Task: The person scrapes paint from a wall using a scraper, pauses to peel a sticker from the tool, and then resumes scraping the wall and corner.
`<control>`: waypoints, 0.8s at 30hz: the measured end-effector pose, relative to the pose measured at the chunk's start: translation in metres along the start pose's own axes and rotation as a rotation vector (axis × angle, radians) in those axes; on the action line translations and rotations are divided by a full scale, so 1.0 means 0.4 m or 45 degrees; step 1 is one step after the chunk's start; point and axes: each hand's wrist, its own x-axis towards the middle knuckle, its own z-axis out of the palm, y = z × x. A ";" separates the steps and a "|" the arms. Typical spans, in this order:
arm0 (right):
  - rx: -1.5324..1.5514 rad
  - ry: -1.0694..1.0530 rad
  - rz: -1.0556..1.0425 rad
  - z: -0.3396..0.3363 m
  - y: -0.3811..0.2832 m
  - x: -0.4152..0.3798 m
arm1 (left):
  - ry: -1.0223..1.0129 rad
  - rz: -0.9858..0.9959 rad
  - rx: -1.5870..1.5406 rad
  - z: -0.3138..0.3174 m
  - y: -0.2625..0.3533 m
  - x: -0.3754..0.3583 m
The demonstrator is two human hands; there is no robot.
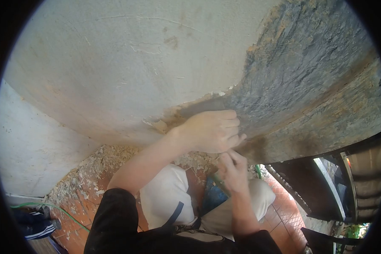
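My left hand [216,131] reaches across from the left, its fingers curled, right at the wall [135,76] along the lower edge of the peeling paint. My right hand [233,171] is closed just below it, close to the left fingers. I cannot tell what either hand grips, as the fingers and their blur hide it. Above and right of the hands, the bare grey rough patch [296,67] meets the pale painted surface in a ragged, chipped edge. Below my right hand, a blue object [214,195] shows between my knees, partly covered.
Paint flakes and crumbs [82,182] litter the red tiled floor [74,222] along the wall's foot. A green hose [67,211] runs at the lower left, near another person's striped shoe [43,230]. Dark panels [302,186] stand at the right.
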 end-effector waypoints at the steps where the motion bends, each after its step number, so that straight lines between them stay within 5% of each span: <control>1: 0.016 0.045 -0.005 0.031 0.022 -0.004 | -0.011 0.008 0.016 -0.013 -0.005 -0.014; 15: -0.015 0.107 -0.128 -0.031 -0.007 -0.056 | 0.006 -0.080 -0.049 0.008 0.008 0.031; 24: 0.354 -0.049 -0.015 -0.038 0.081 -0.028 | -0.397 0.069 -0.094 0.034 0.008 0.040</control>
